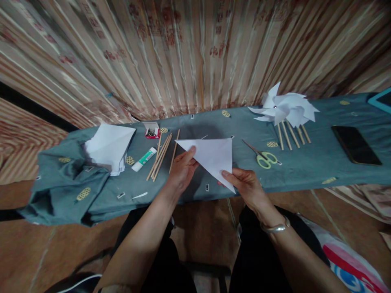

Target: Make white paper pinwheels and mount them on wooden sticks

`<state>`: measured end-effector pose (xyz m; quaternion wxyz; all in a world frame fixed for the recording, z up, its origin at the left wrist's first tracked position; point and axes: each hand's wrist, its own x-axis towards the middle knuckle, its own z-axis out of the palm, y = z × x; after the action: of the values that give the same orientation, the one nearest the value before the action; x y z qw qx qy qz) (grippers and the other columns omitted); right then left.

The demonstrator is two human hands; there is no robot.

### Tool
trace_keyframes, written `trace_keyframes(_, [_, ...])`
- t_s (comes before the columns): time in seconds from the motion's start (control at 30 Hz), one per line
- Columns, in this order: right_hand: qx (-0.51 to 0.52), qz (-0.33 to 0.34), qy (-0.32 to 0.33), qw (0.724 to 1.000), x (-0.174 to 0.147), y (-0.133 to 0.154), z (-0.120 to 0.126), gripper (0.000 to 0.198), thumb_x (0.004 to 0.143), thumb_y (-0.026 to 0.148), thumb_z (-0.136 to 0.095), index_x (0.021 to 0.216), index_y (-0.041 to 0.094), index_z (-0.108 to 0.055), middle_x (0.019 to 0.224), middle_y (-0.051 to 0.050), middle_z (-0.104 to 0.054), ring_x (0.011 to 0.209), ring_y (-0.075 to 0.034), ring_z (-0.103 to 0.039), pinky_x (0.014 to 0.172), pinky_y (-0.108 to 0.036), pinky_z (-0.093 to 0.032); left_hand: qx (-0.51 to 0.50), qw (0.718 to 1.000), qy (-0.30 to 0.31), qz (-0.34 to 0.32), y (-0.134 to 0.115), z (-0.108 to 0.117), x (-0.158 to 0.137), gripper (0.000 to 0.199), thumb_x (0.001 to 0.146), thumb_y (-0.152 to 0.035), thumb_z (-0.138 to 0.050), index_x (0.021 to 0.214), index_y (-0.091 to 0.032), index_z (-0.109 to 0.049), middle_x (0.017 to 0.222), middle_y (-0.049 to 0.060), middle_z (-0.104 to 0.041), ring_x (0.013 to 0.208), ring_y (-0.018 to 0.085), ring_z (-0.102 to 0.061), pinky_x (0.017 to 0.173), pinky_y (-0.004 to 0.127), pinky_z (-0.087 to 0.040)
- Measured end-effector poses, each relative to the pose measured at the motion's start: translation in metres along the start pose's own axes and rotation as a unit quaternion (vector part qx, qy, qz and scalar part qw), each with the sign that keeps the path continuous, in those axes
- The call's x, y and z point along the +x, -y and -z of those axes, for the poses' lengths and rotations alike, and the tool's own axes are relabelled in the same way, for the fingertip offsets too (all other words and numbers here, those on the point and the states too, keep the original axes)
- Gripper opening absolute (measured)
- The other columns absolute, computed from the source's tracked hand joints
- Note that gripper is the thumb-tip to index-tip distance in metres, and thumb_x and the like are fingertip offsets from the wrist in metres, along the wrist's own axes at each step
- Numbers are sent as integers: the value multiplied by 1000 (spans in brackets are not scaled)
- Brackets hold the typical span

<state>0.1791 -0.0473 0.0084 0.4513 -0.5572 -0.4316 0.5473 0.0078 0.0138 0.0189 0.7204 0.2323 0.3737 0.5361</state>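
Between my hands, above the cloth-covered table, is a white sheet of paper [215,156] folded into a triangle. My left hand [184,165] pinches its slanted edge near the left point, thumb on top. My right hand [242,181] grips the lower right corner, also with the thumb on top; its other fingers are partly hidden under the paper. Thin wooden sticks [160,158] lie just left of my left hand. Right of the paper rest scissors [265,159] with light green handles. A glue stick [144,159] lies farther left.
A stack of white paper [110,142] sits at the left, beside an opened small red box [152,132] of metal pieces. White paper pinwheels [287,106] on sticks lie at the back right, near a black phone [356,144]. A paper scrap [139,195] lies near the front edge.
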Motion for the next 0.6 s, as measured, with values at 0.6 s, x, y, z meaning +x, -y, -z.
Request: trace_keyframes(0.6, [-346,225,-8,911,-12,-8,16,32,94,49,-57,95,20,-71,80,-4,-69,77,-20,-63,74,-30,-48,-31,988,48,142,4,-3,-9,43,85,-62,-58,99,-22,-67,103,8,-70,92,25,-67,86,45,-54])
